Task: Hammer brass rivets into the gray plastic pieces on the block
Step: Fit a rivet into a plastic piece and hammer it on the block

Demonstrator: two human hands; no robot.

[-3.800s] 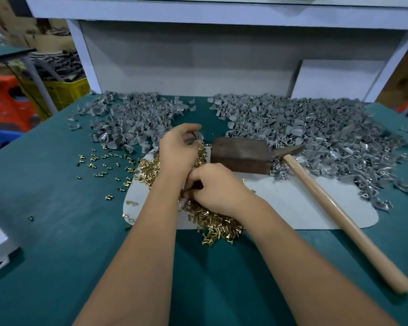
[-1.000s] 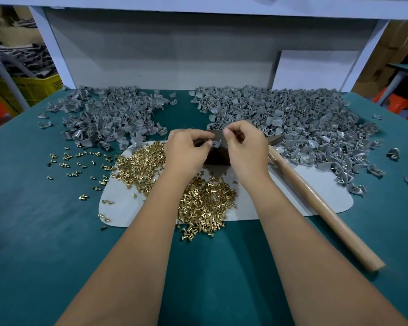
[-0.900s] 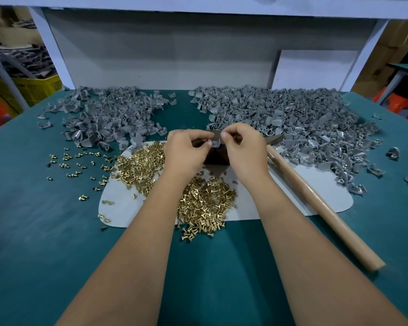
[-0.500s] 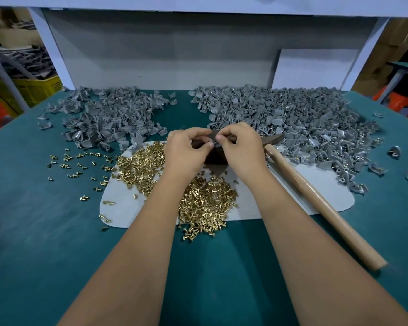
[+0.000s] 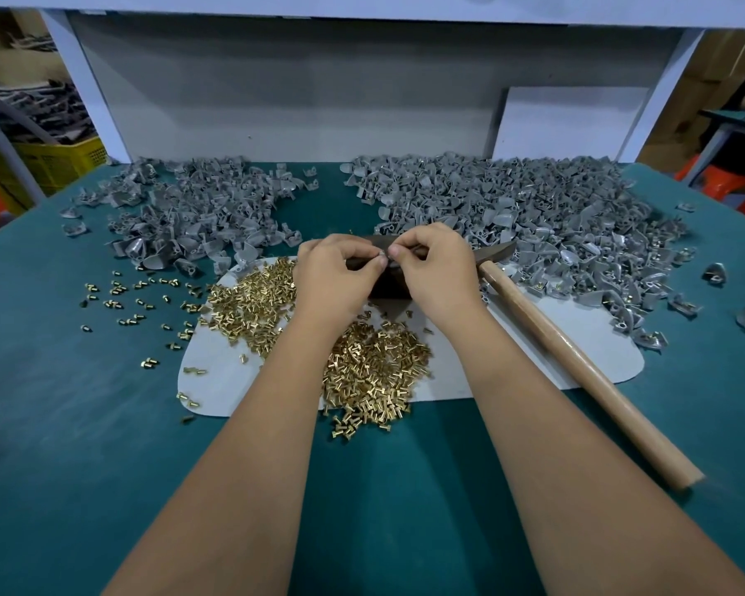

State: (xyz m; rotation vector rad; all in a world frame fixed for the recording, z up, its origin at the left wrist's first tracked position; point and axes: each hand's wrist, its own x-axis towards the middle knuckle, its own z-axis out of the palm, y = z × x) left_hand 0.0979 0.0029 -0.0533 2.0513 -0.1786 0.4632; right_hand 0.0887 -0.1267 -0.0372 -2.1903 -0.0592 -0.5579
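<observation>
Both hands are brought together right over the dark block (image 5: pixel 388 286), fingertips nearly touching – the left hand (image 5: pixel 334 277) and right hand (image 5: pixel 437 268) are each pinched on something tiny between thumb and forefinger, probably a gray piece with a rivet being started into it, though it's too small and too hidden by the fingers to be called for sure. The block sits between the hands and slightly under them, so whatever gets assembled can be set straight down on it for the strike. The hammer (image 5: pixel 577 359) is left lying just to the right, head against the block and wooden handle angled back toward the person, which looks like it's parked for a quick grab once the rivet is seated. The brass rivets (image 5: pixel 370 372) are heaped on a pale mat (image 5: pixel 577 363) directly below the hands, with a second spread to the left and strays scattered off onto the green – all kept within easy reach. Two piles of gray plastic pieces are split apart: one at back left (image 5: pixel 190 212), a bigger one at back right (image 5: pixel 534 217); brass can be spotted in some of the right-hand ones, so that's likely the finished side. The worktop (image 5: pixel 82 423) is covered in teal-green, backed by a white panel and frame, with a yellow crate (image 5: pixel 48 159) and orange stools seen beyond the edges.
</observation>
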